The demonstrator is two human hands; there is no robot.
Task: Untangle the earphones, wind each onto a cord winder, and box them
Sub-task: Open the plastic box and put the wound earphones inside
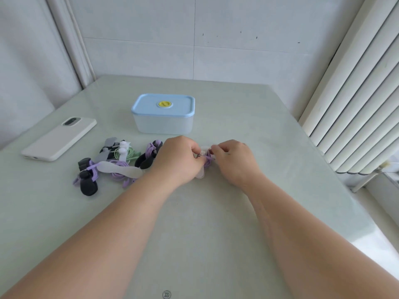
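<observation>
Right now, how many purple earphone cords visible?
4: leftmost cord, middle cord, back cord beside left hand, held cord between it and right hand. Pile may hide more.

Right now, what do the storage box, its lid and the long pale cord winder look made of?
Storage box: frosted translucent plastic, seemingly; walls look hazy, not clear. Lid: opaque light-blue plastic, smooth, slight sheen. Long pale cord winder: probably silicone, matte and translucent; it lies limp over purple earphone cord.
</observation>
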